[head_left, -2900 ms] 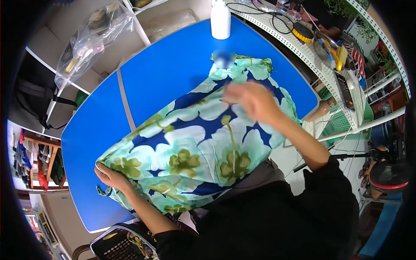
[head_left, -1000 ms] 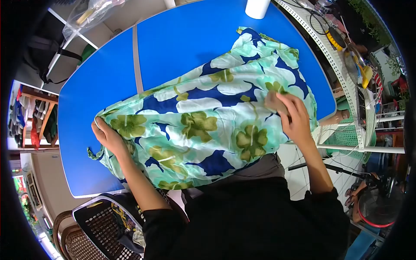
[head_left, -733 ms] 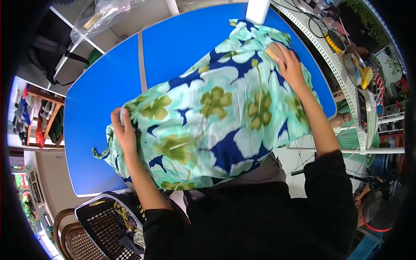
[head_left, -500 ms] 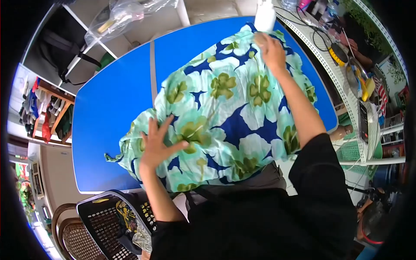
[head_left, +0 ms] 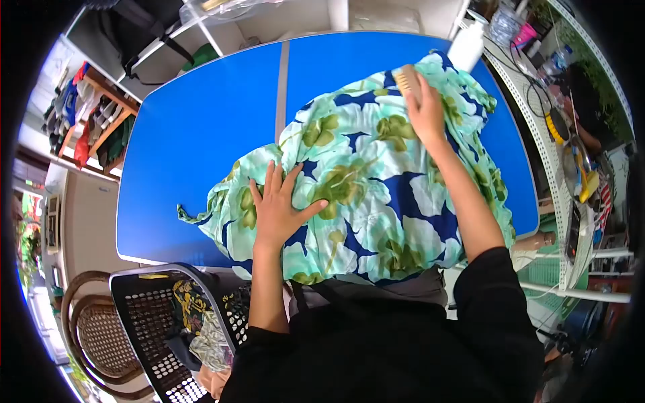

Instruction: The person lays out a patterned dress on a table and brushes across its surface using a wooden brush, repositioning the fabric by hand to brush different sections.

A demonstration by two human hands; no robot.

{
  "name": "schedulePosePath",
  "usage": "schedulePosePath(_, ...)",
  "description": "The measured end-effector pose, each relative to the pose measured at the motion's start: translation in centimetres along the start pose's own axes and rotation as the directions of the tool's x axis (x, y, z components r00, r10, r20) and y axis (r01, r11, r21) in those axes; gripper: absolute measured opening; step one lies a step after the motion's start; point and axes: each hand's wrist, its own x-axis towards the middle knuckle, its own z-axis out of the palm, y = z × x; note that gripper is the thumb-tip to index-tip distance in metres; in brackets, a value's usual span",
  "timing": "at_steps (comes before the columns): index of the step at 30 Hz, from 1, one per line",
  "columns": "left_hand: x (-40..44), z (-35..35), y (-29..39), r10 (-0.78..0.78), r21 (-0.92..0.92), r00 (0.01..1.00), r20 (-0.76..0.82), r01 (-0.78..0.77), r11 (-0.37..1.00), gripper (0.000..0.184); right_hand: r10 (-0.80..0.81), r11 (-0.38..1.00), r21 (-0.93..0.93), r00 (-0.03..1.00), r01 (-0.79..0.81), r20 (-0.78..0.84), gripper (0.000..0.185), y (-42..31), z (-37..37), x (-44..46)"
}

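Observation:
A floral garment (head_left: 356, 181) in mint green, olive and navy lies spread over the blue table (head_left: 195, 127). My left hand (head_left: 279, 208) rests flat on its left part, fingers spread. Near the garment's far edge, my right hand (head_left: 428, 111) grips a wooden brush (head_left: 407, 79) with pale bristles, held against or just over the cloth; whether the bristles touch it I cannot tell. Just past the brush, to the right, stands a white bottle (head_left: 467, 47) at the table's far right corner.
A black laundry basket (head_left: 134, 316) with clothes in it stands at the near left, beside a woven chair (head_left: 104, 329). Along the right side runs a white perforated shelf (head_left: 531, 111) with a yellow brush (head_left: 555, 127), cables and bottles. White cubbies (head_left: 248, 30) line the back.
My view has turned, so the scene sits further right. My right hand with the brush has shifted away from the bottle, toward the left. My left hand now lies flatter on the cloth.

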Motion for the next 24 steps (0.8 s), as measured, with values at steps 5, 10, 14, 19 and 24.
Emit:
schedulePosePath(5, 0.1, -1.1, -0.9, -0.042, -0.210, 0.977, -0.210, -0.003, 0.978, 0.056, -0.663, 0.736, 0.349, 0.724, 0.581, 0.193, 0.044, -11.1, -2.5, -5.5)
schedulePosePath(10, -2.3, -4.1, -5.0, -0.325, -0.361, 0.853, -0.408, 0.177, 0.916, 0.032, -0.650, 0.748, 0.135, 0.676, 0.650, 0.347, 0.044, -9.8, -0.4, -5.1)
schedulePosePath(14, -3.8, -2.4, -6.3, -0.283, 0.107, 0.875, -0.392, 0.349, 0.931, 0.035, -0.057, 0.964, 0.268, 0.980, 0.005, 0.189, 0.045, -6.2, 3.7, -0.8)
schedulePosePath(19, -3.2, -2.6, -7.8, -0.289, 0.014, 0.890, -0.353, 0.314, 0.949, 0.033, -0.846, 0.466, 0.690, 0.508, 0.554, 0.162, 0.037, -19.1, 1.0, -8.0)
schedulePosePath(24, -3.2, -3.3, -10.1, -0.338, -0.217, 0.860, -0.383, 0.272, 0.937, 0.026, -0.894, 0.443, 0.486, 0.416, 0.754, 0.170, 0.048, -18.1, 3.3, -9.8)
